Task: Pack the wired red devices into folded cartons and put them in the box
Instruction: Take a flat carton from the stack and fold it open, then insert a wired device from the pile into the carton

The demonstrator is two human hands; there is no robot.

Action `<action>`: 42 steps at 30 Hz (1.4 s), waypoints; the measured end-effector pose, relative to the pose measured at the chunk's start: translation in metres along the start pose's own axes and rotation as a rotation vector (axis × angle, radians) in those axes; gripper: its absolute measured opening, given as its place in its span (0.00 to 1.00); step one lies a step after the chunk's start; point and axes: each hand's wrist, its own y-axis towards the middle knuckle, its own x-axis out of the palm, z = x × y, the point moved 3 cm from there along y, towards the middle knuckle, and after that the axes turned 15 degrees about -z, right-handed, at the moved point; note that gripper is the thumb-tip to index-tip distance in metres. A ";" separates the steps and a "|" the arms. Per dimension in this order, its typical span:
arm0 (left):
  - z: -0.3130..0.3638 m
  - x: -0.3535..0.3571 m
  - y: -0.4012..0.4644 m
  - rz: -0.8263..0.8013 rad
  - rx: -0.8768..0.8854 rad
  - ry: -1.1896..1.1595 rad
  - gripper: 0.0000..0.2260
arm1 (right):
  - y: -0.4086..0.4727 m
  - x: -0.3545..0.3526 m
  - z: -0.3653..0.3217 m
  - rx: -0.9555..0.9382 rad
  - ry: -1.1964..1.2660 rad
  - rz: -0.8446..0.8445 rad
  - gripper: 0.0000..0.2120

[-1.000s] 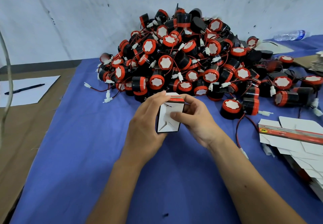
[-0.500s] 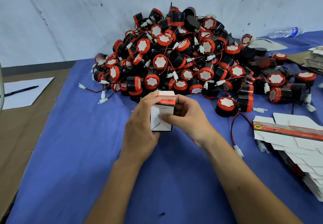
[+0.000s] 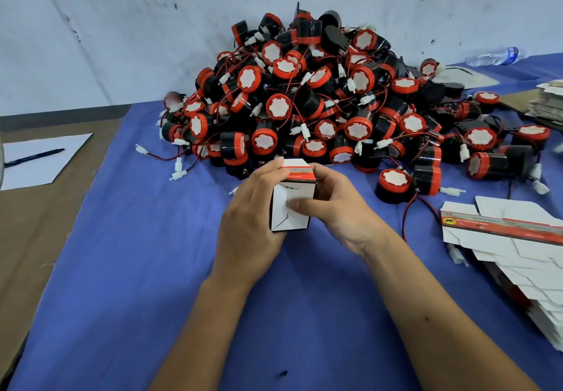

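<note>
Head view, items on the desk (image 3: 91, 268), blue cloth over it.

Carton (image 3: 291, 200): one, white with a red and black band, folded up, held above the cloth near the front of the pile. My left hand (image 3: 249, 226) grips its left side, fingers curled over the top edge. My right hand (image 3: 338, 207) grips the right side, thumb pressed on the white flap face.

Red devices (image 3: 320, 101): large heap, wired, against the wall behind the carton.

Flat cartons (image 3: 518, 238): stack, right edge.

Paper (image 3: 36, 162) with pen (image 3: 33, 157): far left.

Water bottle (image 3: 493, 55): lying far right, at the back.
</note>
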 end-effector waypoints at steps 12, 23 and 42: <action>-0.024 0.005 -0.004 -0.097 -0.095 -0.095 0.37 | -0.003 0.009 -0.007 0.048 -0.257 -0.050 0.16; -0.034 0.003 -0.004 0.078 -0.458 -0.520 0.16 | 0.005 0.063 -0.009 -0.117 -1.269 -0.065 0.14; -0.044 0.001 -0.007 0.181 -0.657 -0.133 0.06 | 0.066 -0.041 -0.007 0.531 -1.777 0.250 0.34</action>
